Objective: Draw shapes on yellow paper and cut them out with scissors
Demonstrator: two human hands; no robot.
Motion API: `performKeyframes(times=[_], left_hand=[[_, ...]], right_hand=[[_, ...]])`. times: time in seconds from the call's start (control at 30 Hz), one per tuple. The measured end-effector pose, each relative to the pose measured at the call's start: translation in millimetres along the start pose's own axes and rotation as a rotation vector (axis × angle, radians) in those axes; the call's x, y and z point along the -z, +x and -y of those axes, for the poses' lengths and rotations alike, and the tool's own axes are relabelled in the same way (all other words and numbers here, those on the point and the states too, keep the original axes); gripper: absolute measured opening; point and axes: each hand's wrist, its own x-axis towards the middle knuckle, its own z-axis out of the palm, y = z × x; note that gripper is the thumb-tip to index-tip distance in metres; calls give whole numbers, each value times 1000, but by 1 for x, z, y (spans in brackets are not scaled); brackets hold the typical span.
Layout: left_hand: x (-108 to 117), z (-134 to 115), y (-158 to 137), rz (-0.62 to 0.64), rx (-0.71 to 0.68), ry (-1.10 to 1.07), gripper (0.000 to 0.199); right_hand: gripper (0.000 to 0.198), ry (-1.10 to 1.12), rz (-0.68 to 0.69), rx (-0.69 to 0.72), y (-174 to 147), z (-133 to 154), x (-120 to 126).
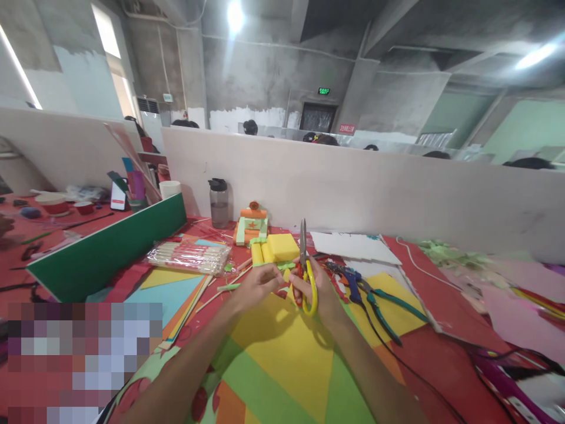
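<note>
My right hand (324, 291) is closed around scissors (303, 242) with yellow and red handles, the blades pointing up and away from me. My left hand (259, 287) pinches a small yellow piece (286, 275), and the fingertips of both hands meet at it. Below them lie yellow sheets (282, 347) over green ones (247, 374). Just beyond the hands sit a yellow block (283, 247) and yellow rolls (262, 252). Behind these stands an orange and pale-green model (252, 225) with a star on its front.
Pliers (384, 312) and a blue glue gun (353, 284) with a cord lie to the right. On the left are wrapped sticks (189, 257), a green board (110, 250) and a water bottle (219, 203). A white partition (353, 188) runs across the back.
</note>
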Motion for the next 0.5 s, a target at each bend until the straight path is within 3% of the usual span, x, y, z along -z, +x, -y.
performKeyframes(times=[0.27, 0.5], left_hand=[[-2, 1, 1, 3, 39, -79, 44], [-1, 2, 0, -17, 5, 10, 42]], right_hand=[[44, 18, -63, 11, 0, -4, -2], [41, -9, -72, 9, 2, -7, -2]])
